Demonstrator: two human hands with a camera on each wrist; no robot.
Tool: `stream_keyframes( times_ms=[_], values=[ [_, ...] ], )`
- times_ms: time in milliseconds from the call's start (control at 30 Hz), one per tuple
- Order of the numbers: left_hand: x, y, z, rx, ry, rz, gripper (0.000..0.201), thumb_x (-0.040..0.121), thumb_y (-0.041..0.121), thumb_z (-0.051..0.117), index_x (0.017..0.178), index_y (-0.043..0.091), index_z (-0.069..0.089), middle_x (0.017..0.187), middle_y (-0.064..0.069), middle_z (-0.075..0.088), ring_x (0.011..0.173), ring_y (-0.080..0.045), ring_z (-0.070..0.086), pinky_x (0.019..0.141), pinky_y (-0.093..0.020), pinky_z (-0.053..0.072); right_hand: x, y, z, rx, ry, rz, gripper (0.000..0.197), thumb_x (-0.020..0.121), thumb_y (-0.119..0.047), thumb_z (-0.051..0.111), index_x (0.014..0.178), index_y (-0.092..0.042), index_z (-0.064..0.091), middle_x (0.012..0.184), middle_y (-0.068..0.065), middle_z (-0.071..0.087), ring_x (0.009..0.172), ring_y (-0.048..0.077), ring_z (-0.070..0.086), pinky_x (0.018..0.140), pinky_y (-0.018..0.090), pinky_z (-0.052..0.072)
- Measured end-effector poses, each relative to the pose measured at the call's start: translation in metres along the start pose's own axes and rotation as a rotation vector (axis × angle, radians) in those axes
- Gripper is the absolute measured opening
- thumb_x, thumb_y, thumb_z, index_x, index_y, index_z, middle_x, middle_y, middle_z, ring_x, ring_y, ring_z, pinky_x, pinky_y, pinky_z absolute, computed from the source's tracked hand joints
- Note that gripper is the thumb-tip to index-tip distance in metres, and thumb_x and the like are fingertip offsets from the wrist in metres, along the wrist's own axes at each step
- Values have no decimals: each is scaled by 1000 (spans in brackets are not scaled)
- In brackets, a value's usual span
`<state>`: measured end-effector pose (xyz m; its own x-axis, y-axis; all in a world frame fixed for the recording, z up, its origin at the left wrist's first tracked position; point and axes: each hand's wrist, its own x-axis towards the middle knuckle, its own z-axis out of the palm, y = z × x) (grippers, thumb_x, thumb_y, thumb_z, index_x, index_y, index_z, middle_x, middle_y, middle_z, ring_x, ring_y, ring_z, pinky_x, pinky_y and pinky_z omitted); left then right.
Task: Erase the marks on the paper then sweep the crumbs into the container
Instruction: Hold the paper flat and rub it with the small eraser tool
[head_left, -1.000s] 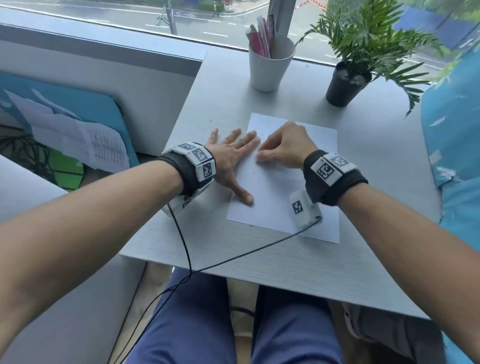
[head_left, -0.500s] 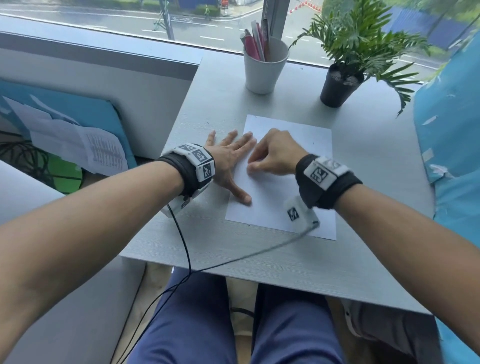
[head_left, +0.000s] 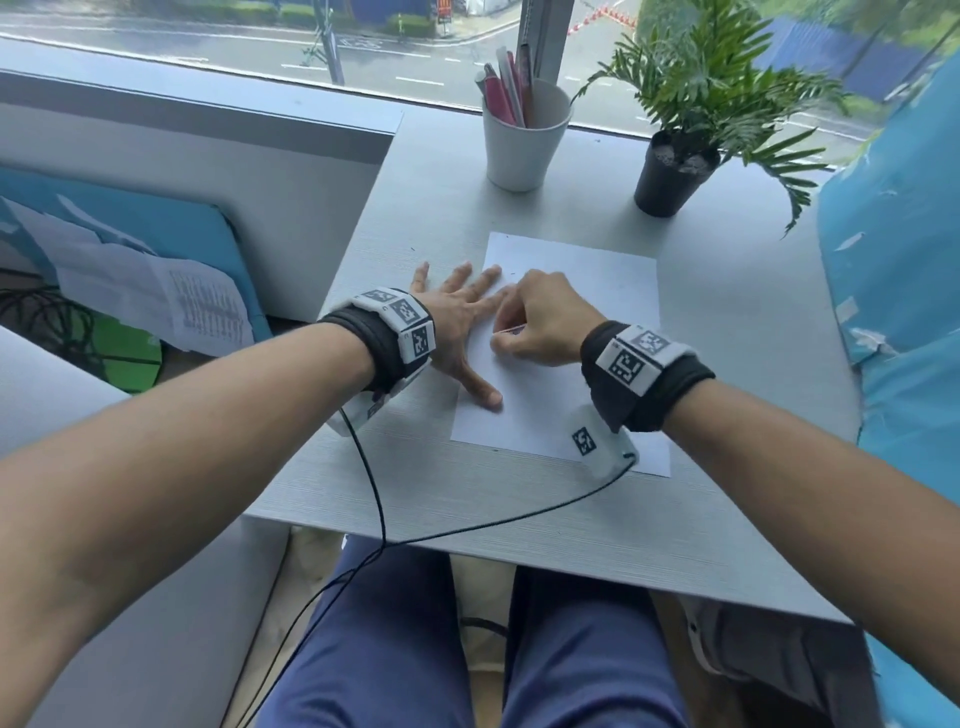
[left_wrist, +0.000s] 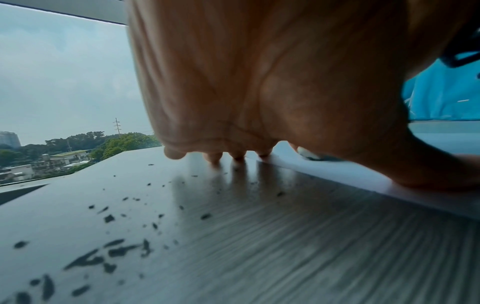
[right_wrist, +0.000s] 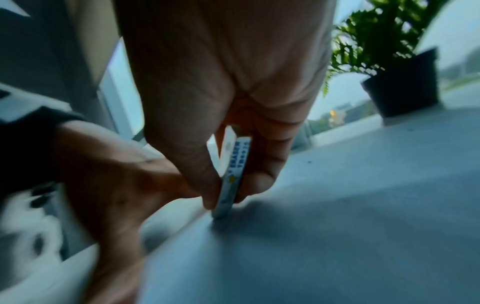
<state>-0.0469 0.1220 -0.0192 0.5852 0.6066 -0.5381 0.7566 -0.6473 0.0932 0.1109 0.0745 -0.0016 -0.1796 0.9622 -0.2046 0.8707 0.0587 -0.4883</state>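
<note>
A white sheet of paper (head_left: 582, 364) lies flat on the grey table (head_left: 727, 364). My left hand (head_left: 457, 322) is spread flat across the sheet's left edge, fingers straight, thumb on the paper. My right hand (head_left: 540, 325) pinches a small eraser (right_wrist: 232, 179) in a printed sleeve between thumb and fingers, its lower end touching the paper near the left edge (right_wrist: 311, 236). Dark eraser crumbs (left_wrist: 114, 251) lie scattered on the table left of the sheet, under my left palm (left_wrist: 259, 82).
A white cup (head_left: 524, 140) holding pens stands at the back of the table, with a black potted plant (head_left: 675, 176) to its right. A black cable (head_left: 467, 530) runs over the table's front edge. A blue panel with papers (head_left: 130, 275) leans at the left.
My right hand with the eraser has slid toward me and to the left along the paper, closer to my left fingers. The left hand stays spread on the sheet.
</note>
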Motion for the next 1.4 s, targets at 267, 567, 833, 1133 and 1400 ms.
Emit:
stream_keyframes(
  times_ms=[267,567,833,1133,1400],
  values=[
    [0,4,-4,16,-24,-21,153,42,95,63,153,36,-23,160,6,-32,149,-27,-25,113,-70,-11,-4,1,0,-23,19,-28,10,74,-19,71,78,-15,79,74,1,73,71,13,68,68,26,57],
    [-1,5,-3,-4,-1,-25,152,43,93,66,153,36,-23,161,6,-30,150,-27,-24,113,-71,-8,-8,-3,0,-61,-25,-32,12,76,-19,69,79,-11,78,79,3,73,77,18,68,73,30,57],
    [-1,7,-2,-14,-3,-28,152,45,91,68,153,34,-23,161,5,-31,149,-26,-25,114,-70,-8,-9,-6,6,-117,-36,-62,13,74,-16,64,72,-8,74,75,10,71,69,21,65,62,30,52],
    [4,7,-1,-12,-5,-44,156,41,92,69,153,36,-24,161,5,-31,149,-27,-25,114,-69,-9,-12,0,6,-96,-48,-82,12,72,-17,67,70,-9,74,70,6,72,64,20,66,57,31,53],
    [4,11,-4,8,-19,-55,152,40,91,69,153,41,-20,162,1,-30,149,-31,-23,113,-71,-9,-17,-1,6,-116,-84,-176,7,74,-19,73,78,-13,77,73,1,71,67,15,66,65,29,55]
  ],
)
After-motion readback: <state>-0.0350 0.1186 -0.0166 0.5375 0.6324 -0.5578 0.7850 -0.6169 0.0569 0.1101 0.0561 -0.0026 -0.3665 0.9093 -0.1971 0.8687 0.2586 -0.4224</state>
